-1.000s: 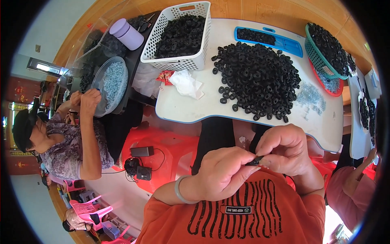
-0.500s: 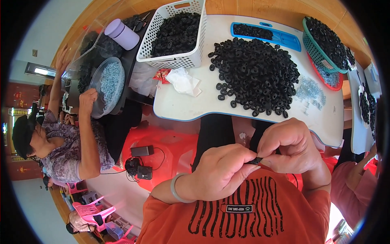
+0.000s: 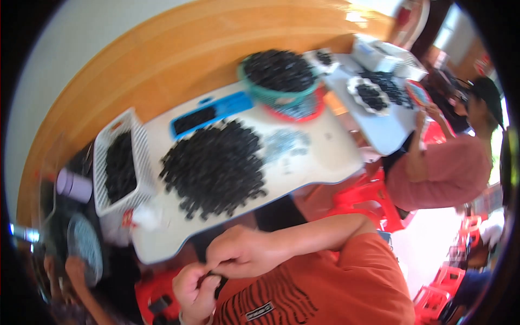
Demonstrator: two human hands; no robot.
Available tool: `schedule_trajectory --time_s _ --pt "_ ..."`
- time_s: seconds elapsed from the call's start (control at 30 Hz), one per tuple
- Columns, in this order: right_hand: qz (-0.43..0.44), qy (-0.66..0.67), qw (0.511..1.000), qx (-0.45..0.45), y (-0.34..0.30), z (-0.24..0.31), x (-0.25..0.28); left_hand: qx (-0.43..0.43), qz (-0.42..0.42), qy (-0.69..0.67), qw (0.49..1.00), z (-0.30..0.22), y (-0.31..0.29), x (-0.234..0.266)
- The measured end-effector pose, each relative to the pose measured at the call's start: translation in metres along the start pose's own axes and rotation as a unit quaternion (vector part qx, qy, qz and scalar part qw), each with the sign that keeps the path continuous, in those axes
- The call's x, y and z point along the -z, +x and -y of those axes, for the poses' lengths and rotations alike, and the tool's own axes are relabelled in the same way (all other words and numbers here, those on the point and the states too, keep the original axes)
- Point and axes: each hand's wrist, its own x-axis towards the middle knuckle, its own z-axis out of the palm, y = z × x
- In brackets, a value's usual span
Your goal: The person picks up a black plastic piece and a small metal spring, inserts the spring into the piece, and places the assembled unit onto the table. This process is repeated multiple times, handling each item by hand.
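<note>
Close to my body, below the table's front edge, my two hands meet in a pinch. My left hand [image 3: 195, 292] grips a small black part [image 3: 218, 284], mostly covered by the fingers. The fingertips of my right hand [image 3: 241, 252] press together right at the left thumb and touch that part; anything smaller between them is hidden. Ahead on the white table [image 3: 319, 168] lies a big heap of small black parts [image 3: 216, 165], which look pierced with holes. To its right, small clear bluish pieces [image 3: 284, 146] are scattered.
A white perforated basket [image 3: 143, 162] of black parts stands left, beside a crumpled tissue [image 3: 147, 216]. Behind the heap lie a blue tray [image 3: 235, 105] and a green basket [image 3: 249, 92] over a red basin [image 3: 319, 111]. People sit at both sides; red stools [image 3: 368, 195] stand at right.
My view has swung right and tilted, blurring the picture; the neighbouring table and a person at right now show more fully. My hands stay pinched together around the small black part.
</note>
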Motion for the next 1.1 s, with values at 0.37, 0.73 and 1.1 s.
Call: schedule_trajectory --time_s 0.37,0.73,1.1 --pt "-0.005 0.088 0.993 -0.079 -0.051 0.084 0.043 -0.064 0.085 -0.077 0.991 -0.072 0.033 -0.099" --pt "-0.011 0.208 0.951 -0.228 -0.050 0.095 0.051 -0.034 0.091 -0.105 0.990 -0.066 0.023 -0.105" --pt "-0.049 0.092 0.993 -0.059 -0.075 0.050 0.034 0.011 0.100 -0.132 0.986 -0.042 0.013 -0.110"
